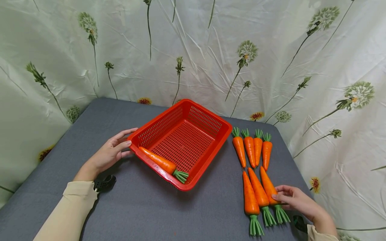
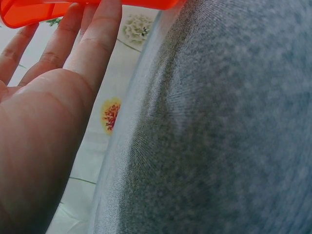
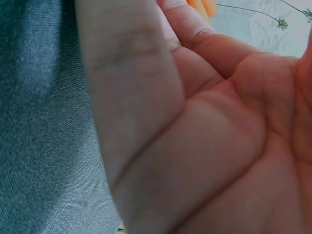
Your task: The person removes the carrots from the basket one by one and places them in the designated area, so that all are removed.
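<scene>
A red plastic basket (image 1: 184,140) with slotted walls stands at the middle of the table. Inside it, one orange carrot (image 1: 158,160) with a green top lies along the near wall. My left hand (image 1: 110,152) holds the basket's left corner, its thumb at the rim; in the left wrist view its extended fingers (image 2: 95,41) reach the red plastic. On the right, my right hand (image 1: 297,201) pinches the rightmost carrot (image 1: 267,184) of the near row close to its green top, thumb above. The right wrist view shows mostly palm, with a bit of orange (image 3: 207,7) beyond the fingers.
Beside the held carrot lie two more near-row carrots (image 1: 250,195), tops toward me. Behind them is a far row of several carrots (image 1: 239,150), tops pointing away. A grey cloth (image 1: 144,214) covers the table, and a floral curtain (image 1: 199,50) hangs behind.
</scene>
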`<state>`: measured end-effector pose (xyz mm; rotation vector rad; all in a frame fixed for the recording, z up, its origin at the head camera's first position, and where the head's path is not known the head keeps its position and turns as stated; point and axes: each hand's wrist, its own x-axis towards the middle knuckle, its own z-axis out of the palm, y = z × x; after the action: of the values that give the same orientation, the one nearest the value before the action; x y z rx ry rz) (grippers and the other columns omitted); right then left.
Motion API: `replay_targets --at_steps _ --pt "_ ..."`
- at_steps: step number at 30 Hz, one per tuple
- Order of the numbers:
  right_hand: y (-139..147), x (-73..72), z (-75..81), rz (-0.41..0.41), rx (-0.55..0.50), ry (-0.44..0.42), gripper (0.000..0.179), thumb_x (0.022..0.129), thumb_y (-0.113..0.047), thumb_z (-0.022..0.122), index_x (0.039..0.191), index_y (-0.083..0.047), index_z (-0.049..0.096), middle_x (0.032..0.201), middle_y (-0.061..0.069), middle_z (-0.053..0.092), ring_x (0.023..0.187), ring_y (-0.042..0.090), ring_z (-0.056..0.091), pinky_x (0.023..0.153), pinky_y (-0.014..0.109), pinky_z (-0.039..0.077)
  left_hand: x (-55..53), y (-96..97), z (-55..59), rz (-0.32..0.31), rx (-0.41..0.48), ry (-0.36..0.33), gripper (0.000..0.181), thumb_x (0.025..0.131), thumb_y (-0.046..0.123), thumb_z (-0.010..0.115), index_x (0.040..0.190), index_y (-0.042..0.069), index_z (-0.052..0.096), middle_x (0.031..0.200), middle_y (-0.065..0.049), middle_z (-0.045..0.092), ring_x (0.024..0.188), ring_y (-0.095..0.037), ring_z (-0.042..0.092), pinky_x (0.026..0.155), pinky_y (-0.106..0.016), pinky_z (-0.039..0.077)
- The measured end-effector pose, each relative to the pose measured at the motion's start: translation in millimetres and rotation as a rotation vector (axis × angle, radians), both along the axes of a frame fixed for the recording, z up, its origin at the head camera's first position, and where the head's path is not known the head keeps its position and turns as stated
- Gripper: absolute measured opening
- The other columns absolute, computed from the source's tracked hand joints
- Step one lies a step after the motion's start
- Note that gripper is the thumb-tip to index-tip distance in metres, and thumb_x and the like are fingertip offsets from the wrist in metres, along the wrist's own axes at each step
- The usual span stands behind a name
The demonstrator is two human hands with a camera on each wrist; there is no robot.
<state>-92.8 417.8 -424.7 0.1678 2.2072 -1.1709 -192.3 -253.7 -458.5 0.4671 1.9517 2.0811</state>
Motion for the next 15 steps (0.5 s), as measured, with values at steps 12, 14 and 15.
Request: replay_targets --at_steps 12,14,15 --pt "-2.0 -1.8 0.3 0.011 0.005 -0.022 0.055 0.103 -0.033 0.055 0.134 0.011 0.047 0.109 0.003 0.068 0.100 0.015 0.066 0.086 0.039 0.059 0.5 -0.1 0.2 0.001 0.001 0.005 0.056 0.106 0.015 0.050 0.158 0.017 0.030 0.148 -0.003 0.045 0.123 -0.006 0.059 0.093 -0.032 0.058" --pt "-2.1 -2.3 0.1 0.016 0.012 -0.020 0.055 0.103 -0.033 0.055 0.134 0.011 0.047 0.109 0.004 0.068 0.100 0.016 0.066 0.086 0.039 0.059 0.5 -0.2 0.1 0.000 0.000 0.006 0.056 0.106 0.015 0.050 0.158 0.017 0.030 0.148 -0.003 0.045 0.123 -0.006 0.059 0.093 -0.031 0.058" --pt "-2.0 -2.8 -0.3 0.018 0.016 -0.019 0.055 0.103 -0.033 0.055 0.134 0.011 0.047 0.109 0.004 0.068 0.100 0.016 0.065 0.085 0.039 0.059 0.5 -0.3 -0.1 -0.001 0.002 0.006 0.056 0.106 0.015 0.050 0.158 0.017 0.030 0.148 -0.002 0.045 0.123 -0.006 0.059 0.093 -0.031 0.058"
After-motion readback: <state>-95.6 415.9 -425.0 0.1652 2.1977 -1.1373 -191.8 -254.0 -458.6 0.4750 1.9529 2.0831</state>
